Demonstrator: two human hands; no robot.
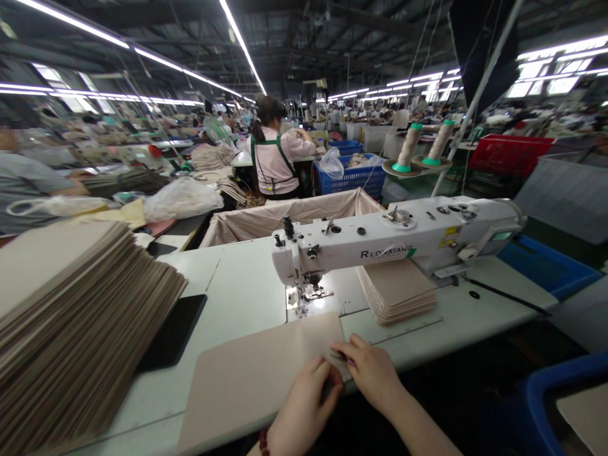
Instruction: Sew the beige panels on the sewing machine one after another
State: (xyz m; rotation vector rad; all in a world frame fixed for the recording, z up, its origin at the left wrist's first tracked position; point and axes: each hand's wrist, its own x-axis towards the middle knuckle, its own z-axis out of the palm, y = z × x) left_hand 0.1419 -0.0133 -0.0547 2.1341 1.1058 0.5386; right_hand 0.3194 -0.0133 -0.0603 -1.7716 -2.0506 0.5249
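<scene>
A flat beige panel (247, 373) lies on the pale green table in front of the sewing machine (351, 247). My left hand (308, 399), with a dark red bracelet at the wrist, rests at the panel's near right part, its fingers curled together; what they pinch, if anything, is hidden. Just right of it, my right hand (368, 370) holds a small dark metal tool (338, 355) over the panel's right edge. The needle area is beyond both hands. Smaller beige pieces (399, 285) are stacked under the machine's arm.
A tall stack of beige panels (71, 316) stands at the left, beside a black flat object (178, 332). Behind the table is a cloth-lined bin (285, 212). Thread cones (409, 149) stand behind the machine. A person (275, 155) in a green-strapped apron works farther back.
</scene>
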